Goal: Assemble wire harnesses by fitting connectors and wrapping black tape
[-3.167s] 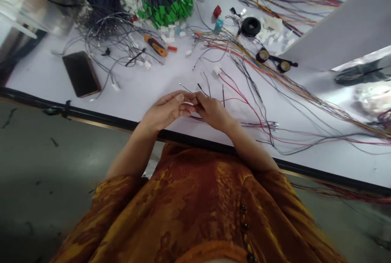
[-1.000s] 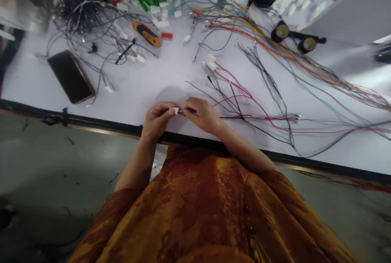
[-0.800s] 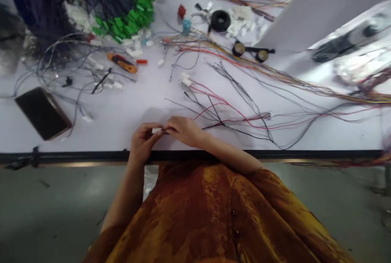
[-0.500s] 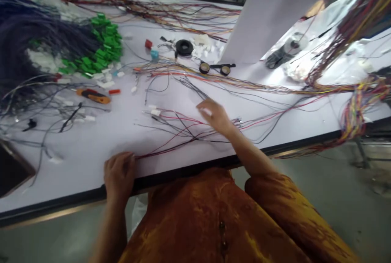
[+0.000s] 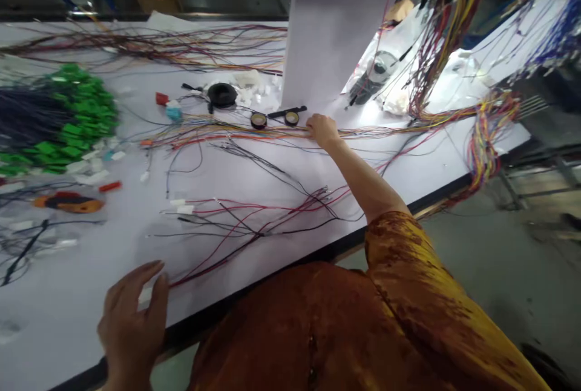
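My left hand (image 5: 134, 318) is at the table's front edge, thumb and fingers apart. In the gap between them a white connector (image 5: 145, 297) shows, at the end of red and black wires (image 5: 213, 264) that run right across the tabletop. Farther back, my right hand (image 5: 323, 129) has its fingers curled down over a long bundle of orange, yellow and grey wires (image 5: 376, 132); the fingertips are partly hidden. Just left of it lies a small roll of tape (image 5: 292, 117). Several loose grey wires (image 5: 263, 164) lie between the two groups.
Green connectors on dark wires (image 5: 86, 118) are piled at left, with an orange-black cutter (image 5: 70, 202) before them. A second small tape roll (image 5: 258, 120) and a larger black roll (image 5: 222, 95) lie behind. A white panel (image 5: 318, 34) stands upright; coloured wires (image 5: 449, 28) hang at right.
My right hand has moved back from above the loose wires onto the long bundle. My left hand's fingers have spread apart by the white connector. The view has swung to the right.
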A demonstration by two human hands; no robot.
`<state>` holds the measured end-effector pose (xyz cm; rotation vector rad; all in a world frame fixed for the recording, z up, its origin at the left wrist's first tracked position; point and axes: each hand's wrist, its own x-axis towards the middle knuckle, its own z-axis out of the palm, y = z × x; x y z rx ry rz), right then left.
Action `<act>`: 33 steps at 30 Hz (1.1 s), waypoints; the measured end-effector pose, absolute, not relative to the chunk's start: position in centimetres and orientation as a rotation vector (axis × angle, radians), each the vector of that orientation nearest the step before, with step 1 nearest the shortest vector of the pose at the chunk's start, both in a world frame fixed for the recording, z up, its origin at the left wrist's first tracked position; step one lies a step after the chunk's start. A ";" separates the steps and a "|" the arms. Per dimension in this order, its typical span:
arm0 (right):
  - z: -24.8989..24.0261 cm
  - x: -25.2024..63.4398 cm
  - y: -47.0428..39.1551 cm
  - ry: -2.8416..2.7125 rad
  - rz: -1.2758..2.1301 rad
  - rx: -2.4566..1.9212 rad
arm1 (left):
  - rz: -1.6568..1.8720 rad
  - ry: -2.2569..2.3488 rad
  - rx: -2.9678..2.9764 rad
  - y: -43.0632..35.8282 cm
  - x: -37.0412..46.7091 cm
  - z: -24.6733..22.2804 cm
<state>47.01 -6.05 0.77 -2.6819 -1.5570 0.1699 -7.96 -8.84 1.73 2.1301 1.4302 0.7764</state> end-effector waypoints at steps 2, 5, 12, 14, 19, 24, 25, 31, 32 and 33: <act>0.6 47.2 -6.4 -1.578 0.152 -2.675 | 0.761 1.432 2.136 -8.5 -6.9 2.6; 0.6 47.4 -7.2 -1.621 0.152 -2.701 | 0.732 1.433 2.150 -8.1 -5.7 3.5; 1.3 46.8 -8.3 -1.529 0.094 -2.739 | 0.832 1.399 2.219 -6.8 -4.9 3.0; 1.7 46.8 -8.7 -1.466 0.031 -2.702 | 0.869 1.430 2.236 -6.4 -4.5 3.3; 3.0 46.6 -8.4 -1.382 0.040 -2.611 | 0.797 1.313 2.271 -5.0 -1.8 5.6; 3.9 44.3 -4.2 -1.667 0.266 -2.460 | 0.633 0.796 2.439 -0.6 5.0 5.1; 4.0 43.6 -3.1 -1.729 0.300 -2.418 | 0.617 0.715 2.480 0.4 6.8 4.5; 3.9 40.1 2.4 -1.930 0.420 -2.391 | 0.151 0.614 2.769 5.5 15.5 2.1; 3.9 39.9 2.7 -1.945 0.414 -2.384 | 0.098 0.679 2.794 6.2 16.4 1.9; 3.9 39.9 2.8 -1.924 0.392 -2.366 | 0.044 0.729 2.805 6.8 17.0 1.8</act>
